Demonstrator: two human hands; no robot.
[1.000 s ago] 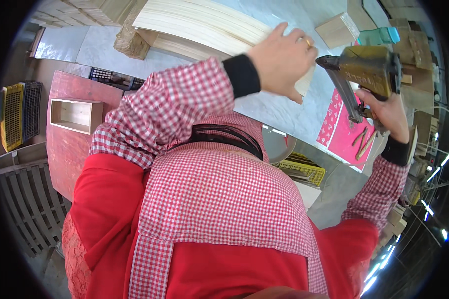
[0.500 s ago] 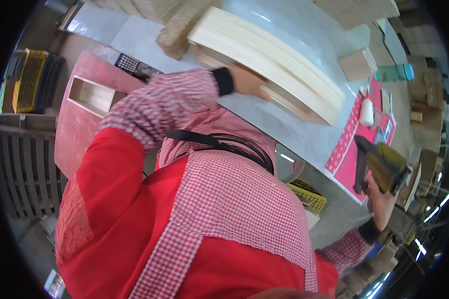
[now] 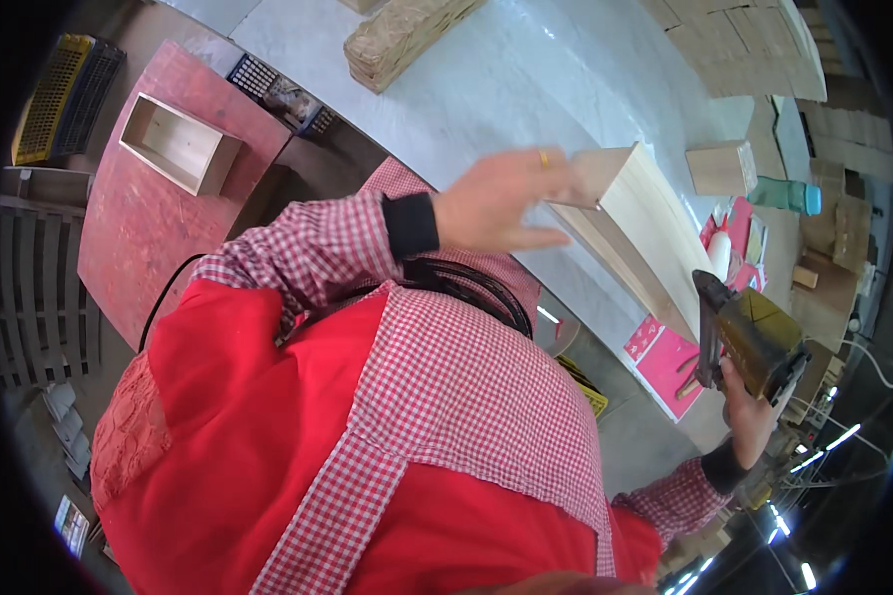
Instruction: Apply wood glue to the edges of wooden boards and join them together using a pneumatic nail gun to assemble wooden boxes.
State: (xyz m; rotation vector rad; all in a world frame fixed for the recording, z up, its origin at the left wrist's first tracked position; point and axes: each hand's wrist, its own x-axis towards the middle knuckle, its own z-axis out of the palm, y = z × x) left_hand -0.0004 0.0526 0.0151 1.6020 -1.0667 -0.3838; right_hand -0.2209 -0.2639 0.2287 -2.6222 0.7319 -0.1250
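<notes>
A long, narrow box of pale wood [image 3: 655,233] lies slantwise on the grey-white table, its near-left end facing my left hand. My left hand [image 3: 496,201] is beside that end, thumb and fingers apart, the fingertips slightly blurred. Whether they touch the wood I cannot tell. On the right, my right hand [image 3: 749,412] grips a dark nail gun [image 3: 759,337] with a yellowish body, held up near the box's far-right end. Part of its handle is hidden by my fingers.
A small open wooden box [image 3: 177,144] rests on a red board [image 3: 119,238] at the left. Beyond the long box are a brown-wrapped bundle [image 3: 407,40], a wooden block [image 3: 721,169], a teal bottle [image 3: 786,195] and a white glue bottle [image 3: 718,253]. Pink sheets [image 3: 670,367] lie at the table edge.
The long box has turned and shifted right, toward the nail gun. My left hand has come off its side and opened near its left end. My right hand still grips the nail gun.
</notes>
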